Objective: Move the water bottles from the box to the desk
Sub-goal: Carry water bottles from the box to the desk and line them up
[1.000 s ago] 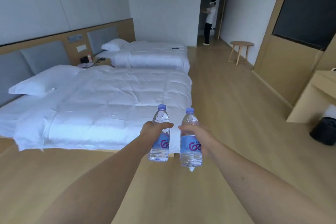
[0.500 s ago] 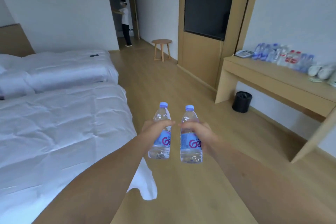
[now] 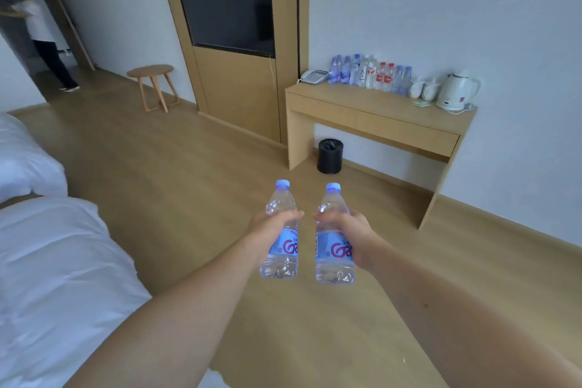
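Observation:
My left hand (image 3: 267, 234) grips a clear water bottle (image 3: 281, 205) with a blue cap and blue label, held upright over the floor. My right hand (image 3: 352, 235) grips a second, matching bottle (image 3: 333, 268) just beside it, a small gap between them. The wooden desk (image 3: 371, 116) stands ahead to the right against the white wall. A row of several water bottles (image 3: 368, 74) lines its back edge. The box is not in view.
On the desk sit a phone (image 3: 313, 76), two white cups (image 3: 423, 89) and a white kettle (image 3: 456, 91). A black bin (image 3: 330, 156) stands under it. White beds (image 3: 47, 277) fill the left. A round stool (image 3: 153, 85) and a person (image 3: 41, 38) are far left.
My view has swung right from the beds to the desk, which now sits closer and more central. Both hands still hold their bottles the same way.

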### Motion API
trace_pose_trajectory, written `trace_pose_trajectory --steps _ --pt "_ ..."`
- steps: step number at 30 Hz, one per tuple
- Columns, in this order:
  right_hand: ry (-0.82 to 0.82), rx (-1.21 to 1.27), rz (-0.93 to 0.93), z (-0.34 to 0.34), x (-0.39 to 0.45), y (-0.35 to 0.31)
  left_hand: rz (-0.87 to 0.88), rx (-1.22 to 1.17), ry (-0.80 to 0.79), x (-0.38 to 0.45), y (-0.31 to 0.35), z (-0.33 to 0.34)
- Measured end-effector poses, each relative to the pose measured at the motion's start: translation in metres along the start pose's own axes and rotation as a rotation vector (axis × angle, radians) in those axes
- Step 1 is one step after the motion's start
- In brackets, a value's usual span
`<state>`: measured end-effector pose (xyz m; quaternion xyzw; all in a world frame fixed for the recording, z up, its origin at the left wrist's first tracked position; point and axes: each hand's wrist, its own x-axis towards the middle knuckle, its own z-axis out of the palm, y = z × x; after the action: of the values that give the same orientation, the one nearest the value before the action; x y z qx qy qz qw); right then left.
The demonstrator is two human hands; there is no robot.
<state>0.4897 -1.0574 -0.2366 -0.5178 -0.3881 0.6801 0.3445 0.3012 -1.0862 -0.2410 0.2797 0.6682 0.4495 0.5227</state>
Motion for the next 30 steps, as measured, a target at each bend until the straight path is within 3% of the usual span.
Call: trace_pose_trajectory --steps 7,19,30 --pt "0.067 0.066 -0.012 -0.041 0.111 -0.038 0.010 0.069 -0.054 0.114 0.038 0.057" --pt "0.089 0.095 -0.002 -0.117 0.288 -0.158 0.018 0.102 -0.113 0.283 0.154 0.166" --pt "0.137 0.105 -0.014 -0.133 0.442 -0.212 0.011 0.111 -0.185 0.453 0.218 0.204"
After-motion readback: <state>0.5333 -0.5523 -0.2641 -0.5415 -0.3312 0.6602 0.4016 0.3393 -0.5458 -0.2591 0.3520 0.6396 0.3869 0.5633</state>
